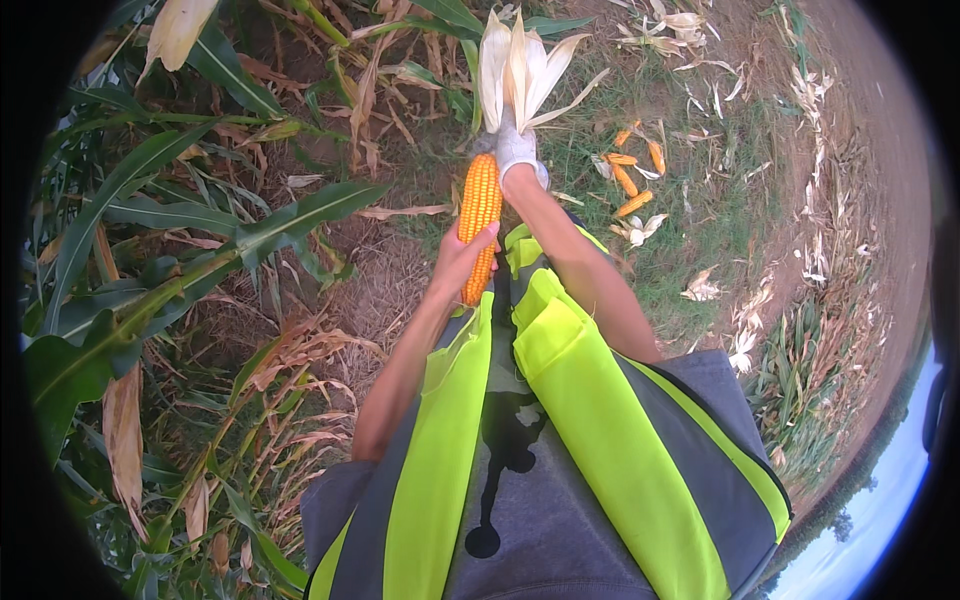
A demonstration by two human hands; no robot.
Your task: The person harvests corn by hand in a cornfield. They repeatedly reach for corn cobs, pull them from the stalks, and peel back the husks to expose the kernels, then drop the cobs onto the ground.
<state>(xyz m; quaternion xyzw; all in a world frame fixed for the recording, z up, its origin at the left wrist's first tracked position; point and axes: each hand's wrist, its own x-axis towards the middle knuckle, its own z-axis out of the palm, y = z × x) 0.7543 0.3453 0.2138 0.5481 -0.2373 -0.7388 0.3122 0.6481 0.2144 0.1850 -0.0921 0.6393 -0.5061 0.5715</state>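
My bare left hand (pixel 469 259) is wrapped around the lower part of an orange ear of corn (pixel 481 202), its thumb lying across the kernels. The cob is bare of husk along the side that shows. At its far end, my right hand (pixel 516 146), in a light grey-white glove, is closed on pale dry corn husks (pixel 517 71), which fan out beyond the fingers. Glove and husks partly hide the far tip and stalk end, so whether husk and cob are still joined cannot be told.
Green and dried corn plants (pixel 172 285) stand on the left. Several husked ears of corn (pixel 624 180) lie on the grass to the right, with loose husks (pixel 637 229) near them. Farther right are more scattered husks and a pile of cut stalks (pixel 806 375).
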